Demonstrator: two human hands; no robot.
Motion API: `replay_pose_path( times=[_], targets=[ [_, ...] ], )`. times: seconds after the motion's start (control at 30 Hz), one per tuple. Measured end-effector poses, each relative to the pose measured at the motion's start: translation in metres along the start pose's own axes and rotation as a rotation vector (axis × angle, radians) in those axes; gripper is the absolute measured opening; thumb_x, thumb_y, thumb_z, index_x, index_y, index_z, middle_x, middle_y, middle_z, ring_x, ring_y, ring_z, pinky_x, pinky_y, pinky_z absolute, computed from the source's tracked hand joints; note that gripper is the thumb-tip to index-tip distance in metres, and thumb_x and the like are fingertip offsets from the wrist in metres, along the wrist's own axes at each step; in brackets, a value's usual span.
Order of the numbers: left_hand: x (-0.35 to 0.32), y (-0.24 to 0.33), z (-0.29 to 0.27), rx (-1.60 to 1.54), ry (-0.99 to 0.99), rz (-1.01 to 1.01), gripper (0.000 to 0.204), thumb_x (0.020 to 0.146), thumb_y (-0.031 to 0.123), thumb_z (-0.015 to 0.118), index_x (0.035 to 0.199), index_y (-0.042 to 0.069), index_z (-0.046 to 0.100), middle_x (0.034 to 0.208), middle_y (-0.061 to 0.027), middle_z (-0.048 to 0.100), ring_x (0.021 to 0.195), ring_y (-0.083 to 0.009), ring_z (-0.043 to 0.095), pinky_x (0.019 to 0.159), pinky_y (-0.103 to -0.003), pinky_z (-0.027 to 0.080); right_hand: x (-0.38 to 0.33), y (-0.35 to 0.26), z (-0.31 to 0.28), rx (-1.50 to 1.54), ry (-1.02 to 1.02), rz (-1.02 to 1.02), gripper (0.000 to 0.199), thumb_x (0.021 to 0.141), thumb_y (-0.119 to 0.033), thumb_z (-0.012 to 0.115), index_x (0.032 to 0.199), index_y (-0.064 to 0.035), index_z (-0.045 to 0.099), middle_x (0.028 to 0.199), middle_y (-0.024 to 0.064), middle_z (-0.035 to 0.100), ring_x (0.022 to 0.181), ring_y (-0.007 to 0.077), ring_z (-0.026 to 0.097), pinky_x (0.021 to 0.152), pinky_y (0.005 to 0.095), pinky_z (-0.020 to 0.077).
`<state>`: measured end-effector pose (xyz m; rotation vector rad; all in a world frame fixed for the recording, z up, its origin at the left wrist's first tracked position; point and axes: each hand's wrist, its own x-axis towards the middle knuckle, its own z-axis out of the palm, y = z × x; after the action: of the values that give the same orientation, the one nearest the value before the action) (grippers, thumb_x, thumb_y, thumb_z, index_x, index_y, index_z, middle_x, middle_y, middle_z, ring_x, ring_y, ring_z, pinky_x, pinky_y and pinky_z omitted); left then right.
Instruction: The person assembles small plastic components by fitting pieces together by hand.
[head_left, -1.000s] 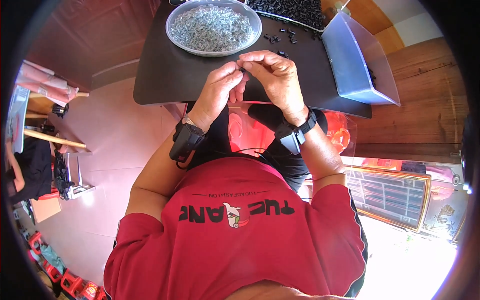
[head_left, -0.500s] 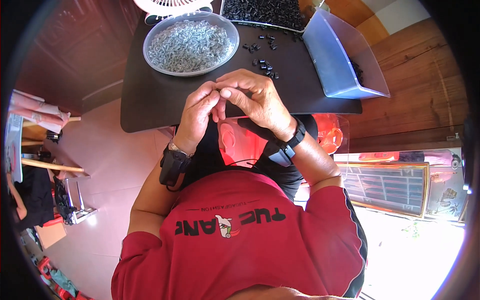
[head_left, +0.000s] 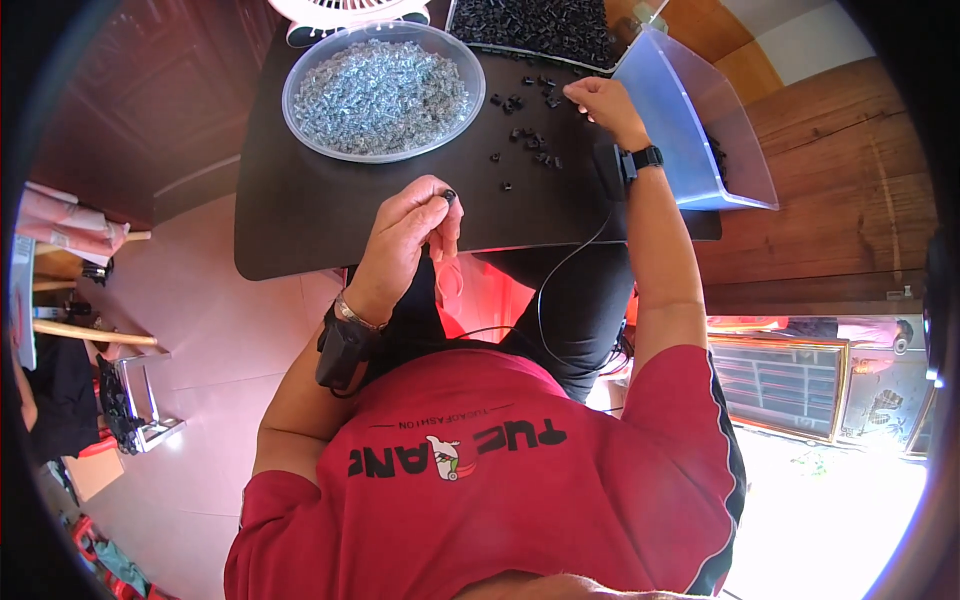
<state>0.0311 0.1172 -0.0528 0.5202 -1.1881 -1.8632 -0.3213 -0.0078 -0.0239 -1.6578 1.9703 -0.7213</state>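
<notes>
My left hand (head_left: 408,228) is over the near edge of the dark table (head_left: 300,215), its thumb and fingers pinching a small black plastic piece (head_left: 448,197). Farther off to the right, my right hand (head_left: 606,106) reaches over the tabletop with thumb and forefinger pressed together; whether anything is between them is too small to make out. Just left of its fingertips lie loose black pieces (head_left: 515,103), with another small cluster (head_left: 540,145) nearer to me. A clear round bowl (head_left: 291,125) heaped with small transparent plastic pieces (head_left: 385,95) stands at the left.
A tray of many black pieces (head_left: 530,28) stands at the back. At the right, a translucent blue bin (head_left: 668,110) holds some black pieces. Part of a white fan (head_left: 350,10) shows behind the bowl. From my right wrist a thin cable (head_left: 552,275) hangs past the table edge.
My hands were together over the table's near edge. The right hand has moved away, forward and right, to the loose black pieces, while the left stays near the edge.
</notes>
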Motion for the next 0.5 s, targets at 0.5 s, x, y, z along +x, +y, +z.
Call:
replay_pose_path(
  times=[0.5],
  targets=[
    [0.002,-0.002,0.0,0.06,-0.015,0.019,0.021,0.095,0.022,0.042,0.09,0.004,0.052,0.071,-0.0036,0.054,0.059,-0.0109,0.053,0.051,-0.021,0.037,-0.058,-0.05,0.012,0.218,-0.088,-0.193,0.018,0.08,-0.016,0.069,0.09,-0.0011,0.065,0.074,0.0025,0.064,0.067,0.0098,0.06,0.061,0.0228,0.0479]
  ],
)
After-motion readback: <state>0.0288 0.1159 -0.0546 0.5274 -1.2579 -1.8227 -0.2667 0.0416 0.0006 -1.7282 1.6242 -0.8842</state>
